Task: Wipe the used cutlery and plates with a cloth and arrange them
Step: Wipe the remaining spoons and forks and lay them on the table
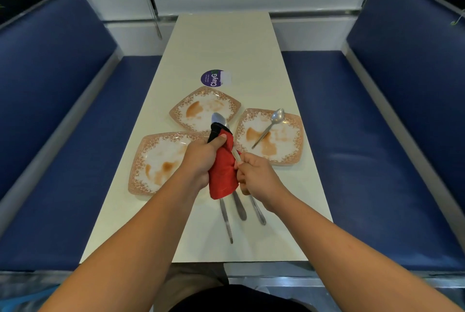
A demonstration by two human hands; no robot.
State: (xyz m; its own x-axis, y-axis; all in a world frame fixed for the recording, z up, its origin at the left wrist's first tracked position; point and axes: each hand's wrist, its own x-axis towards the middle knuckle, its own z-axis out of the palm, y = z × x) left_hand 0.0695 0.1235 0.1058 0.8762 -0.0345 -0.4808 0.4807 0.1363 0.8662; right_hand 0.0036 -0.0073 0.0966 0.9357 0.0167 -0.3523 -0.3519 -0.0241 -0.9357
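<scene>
My left hand [201,158] grips a red and black cloth [222,173] wrapped around the shaft of a metal spoon [218,118]. My right hand [254,173] pinches the spoon's handle just right of the cloth. The spoon's bowl sticks out above the cloth. Three square plates with orange patterned rims and brown sauce smears lie on the table: one at the left [141,163], one behind [181,110] and one at the right [294,145]. A second spoon [270,126] rests on the right plate. Three cutlery handles [240,209] lie on the table under my hands, their heads hidden.
A round purple sticker [214,78] is on the cream table [221,42] beyond the plates. Blue padded benches [364,135] run along both sides. A white wall closes off the far end of the table.
</scene>
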